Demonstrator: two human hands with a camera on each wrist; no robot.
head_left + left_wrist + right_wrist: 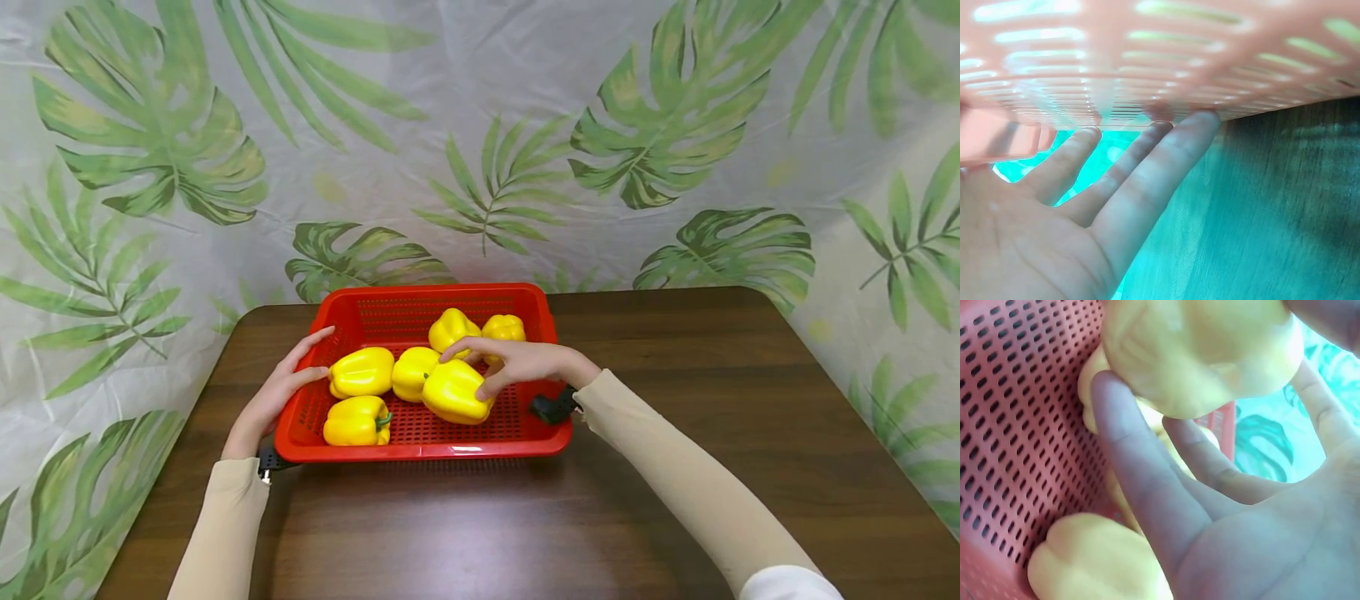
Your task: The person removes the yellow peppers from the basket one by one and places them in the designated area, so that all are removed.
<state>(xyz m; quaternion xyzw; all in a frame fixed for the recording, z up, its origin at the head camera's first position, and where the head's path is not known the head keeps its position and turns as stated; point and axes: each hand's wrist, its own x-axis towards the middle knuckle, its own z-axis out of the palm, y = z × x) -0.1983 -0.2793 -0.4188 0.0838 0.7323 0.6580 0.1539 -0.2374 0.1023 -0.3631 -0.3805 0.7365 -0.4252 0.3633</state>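
A red perforated plastic basket (480,451) holds several yellow bell peppers. My right hand (525,364) grips one bell pepper (454,392) over the middle of the basket, with spread fingers and thumb around it. In the right wrist view this bell pepper (1191,356) sits above the others, between the fingers and thumb. My left hand (273,400) holds the basket's left side, its thumb reaching over the rim beside a bell pepper (362,372). The left wrist view has fingers (1147,175) lying against the outer slotted wall (1104,81).
Another bell pepper (356,421) lies at the front left of the basket, one (412,372) in the middle and two (452,329) at the back. Under the basket is a dark wooden table (675,367), with a leaf-print cloth (517,50) behind it.
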